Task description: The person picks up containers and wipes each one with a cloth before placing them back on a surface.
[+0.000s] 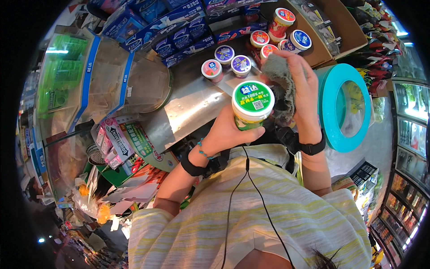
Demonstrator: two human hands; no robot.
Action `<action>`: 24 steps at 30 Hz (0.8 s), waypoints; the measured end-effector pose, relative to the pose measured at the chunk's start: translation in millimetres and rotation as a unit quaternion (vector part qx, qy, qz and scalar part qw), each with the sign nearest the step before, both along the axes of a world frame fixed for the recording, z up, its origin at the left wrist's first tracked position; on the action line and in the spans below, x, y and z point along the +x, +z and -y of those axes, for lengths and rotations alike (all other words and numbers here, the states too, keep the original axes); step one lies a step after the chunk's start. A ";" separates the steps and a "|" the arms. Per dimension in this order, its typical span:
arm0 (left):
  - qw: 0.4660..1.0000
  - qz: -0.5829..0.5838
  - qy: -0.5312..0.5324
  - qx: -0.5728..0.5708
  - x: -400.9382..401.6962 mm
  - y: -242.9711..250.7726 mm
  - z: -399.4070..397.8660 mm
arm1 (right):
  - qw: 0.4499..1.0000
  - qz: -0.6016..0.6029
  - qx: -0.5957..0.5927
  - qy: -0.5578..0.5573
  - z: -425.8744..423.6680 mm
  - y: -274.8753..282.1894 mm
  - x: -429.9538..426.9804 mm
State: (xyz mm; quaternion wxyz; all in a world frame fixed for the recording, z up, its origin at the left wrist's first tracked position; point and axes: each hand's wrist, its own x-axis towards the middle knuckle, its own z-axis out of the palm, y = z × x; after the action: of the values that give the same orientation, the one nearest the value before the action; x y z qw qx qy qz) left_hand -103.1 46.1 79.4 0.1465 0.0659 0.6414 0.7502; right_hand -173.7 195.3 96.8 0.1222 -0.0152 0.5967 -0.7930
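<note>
My left hand (231, 129) is closed round a green gum tub (253, 101) with a white-rimmed lid, held upright in front of my chest. Just right of it, a crumpled grey-green cloth (280, 84) hangs from my right hand (300, 80), beside the tub. Whether cloth and tub touch, I cannot tell. Beyond them, a pink-lidded tub (212, 69) and two purple-lidded tubs (224, 54) stand on the metal counter (188, 104). Several red-lidded tubs (259, 38) and a blue-lidded tub (301, 40) are grouped farther right, partly hidden by my right hand.
Blue boxed packs (181, 37) line the counter's back. An open cardboard box (351, 37) lies at the back right, a turquoise ring-shaped lid (361, 107) below it. Clear display bins (111, 74) stand left, with a pink Doublemint carton (116, 141) nearer me.
</note>
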 end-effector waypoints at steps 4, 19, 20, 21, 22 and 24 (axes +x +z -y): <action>1.000 0.003 -0.001 0.028 0.5 -5.3 2.5 | 0.994 -0.100 -0.015 -0.042 2.8 14.1 3.9; 0.974 0.207 0.003 0.091 -4.9 11.3 6.1 | 0.985 -0.104 -0.114 -0.079 7.7 20.5 24.9; 0.978 0.200 -0.023 0.049 -7.6 13.4 9.1 | 0.980 -0.119 -0.046 -0.152 10.3 22.6 24.5; 0.978 0.200 -0.023 0.049 -9.3 15.8 8.4 | 0.980 -0.120 -0.046 -0.152 12.1 22.7 23.1; 0.978 0.202 -0.034 0.047 -10.6 17.6 7.0 | 0.959 -0.209 0.067 -0.181 13.6 22.3 20.1; 0.977 0.204 -0.047 0.044 -10.8 18.9 3.5 | 0.895 -0.380 0.199 -0.121 13.5 22.6 16.4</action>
State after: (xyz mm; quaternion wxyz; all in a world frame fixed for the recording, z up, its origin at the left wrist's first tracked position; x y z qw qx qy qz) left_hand -113.9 42.6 98.4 0.3062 -0.0526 0.5604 0.7678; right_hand -157.3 181.8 119.5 -0.2103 -0.2182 0.7404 -0.5999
